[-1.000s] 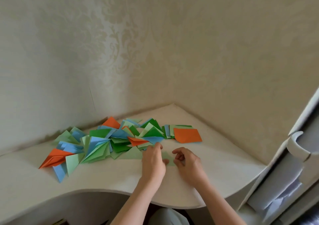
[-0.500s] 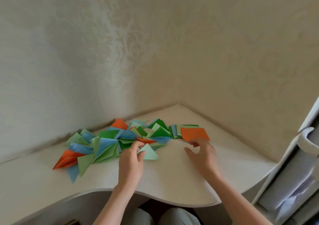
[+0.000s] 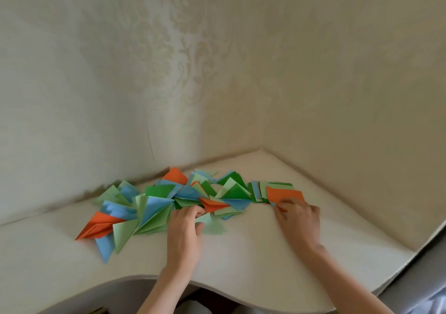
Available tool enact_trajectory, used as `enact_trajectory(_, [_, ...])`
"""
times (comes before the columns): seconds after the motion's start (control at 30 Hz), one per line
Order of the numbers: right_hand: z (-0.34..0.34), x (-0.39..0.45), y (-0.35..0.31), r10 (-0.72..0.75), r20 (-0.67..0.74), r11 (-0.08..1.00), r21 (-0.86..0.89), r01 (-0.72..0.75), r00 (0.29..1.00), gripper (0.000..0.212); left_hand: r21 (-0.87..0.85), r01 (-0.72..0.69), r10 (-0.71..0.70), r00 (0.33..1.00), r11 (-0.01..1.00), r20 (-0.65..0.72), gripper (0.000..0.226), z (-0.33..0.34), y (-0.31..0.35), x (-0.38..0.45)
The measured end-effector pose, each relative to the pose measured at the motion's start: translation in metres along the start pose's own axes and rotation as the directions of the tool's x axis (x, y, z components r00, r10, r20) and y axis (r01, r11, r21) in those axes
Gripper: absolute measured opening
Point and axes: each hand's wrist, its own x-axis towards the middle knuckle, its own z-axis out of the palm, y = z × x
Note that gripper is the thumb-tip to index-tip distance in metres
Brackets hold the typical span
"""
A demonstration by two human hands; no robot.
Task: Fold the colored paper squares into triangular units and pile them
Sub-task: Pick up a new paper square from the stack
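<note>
The right hand [image 3: 298, 213] is at the near edge of the stack of flat squares [image 3: 277, 190], far right on the desk [image 3: 241, 260], with its fingers curled onto the orange square [image 3: 284, 194] on top; it looks like a pinch, though I cannot tell for sure; this hand is the nearer one, and the square's long side runs left to right, just past the fingertips. The left hand [image 3: 184, 227] pinches a light green triangle [image 3: 212, 225] at the front of the pile of folded triangles [image 3: 154, 207], well apart from the squares; I think the next job is to pull the orange square toward the person.
</note>
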Motion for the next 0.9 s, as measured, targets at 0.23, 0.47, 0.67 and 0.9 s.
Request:
enact_trajectory(0.23, [-0.001,-0.003,-0.003,0.001,-0.065,0.998,0.06,0.003,0.998,0.009,-0.065,0.013,-0.01,0.999,0.998,0.054,0.028,0.002,-0.005,-0.004])
enact_trajectory(0.47, [-0.004,-0.002,0.005,0.104,0.063,0.956,0.268,-0.117,0.993,0.017,0.124,-0.057,0.043,0.993,0.991,0.112,0.025,-0.006,0.011,-0.005])
enact_trajectory(0.67, [-0.019,-0.003,0.013,0.135,-0.026,0.828,0.552,-0.099,0.99,0.014,0.135,-0.127,0.108,0.984,0.983,0.138,0.03,-0.01,0.027,-0.007])
enact_trajectory(0.9, [-0.042,-0.039,0.005,-0.136,-0.284,0.905,0.355,0.236,0.949,0.004,-0.119,-0.27,0.285,0.949,0.956,0.138,0.025,0.013,0.064,-0.019])
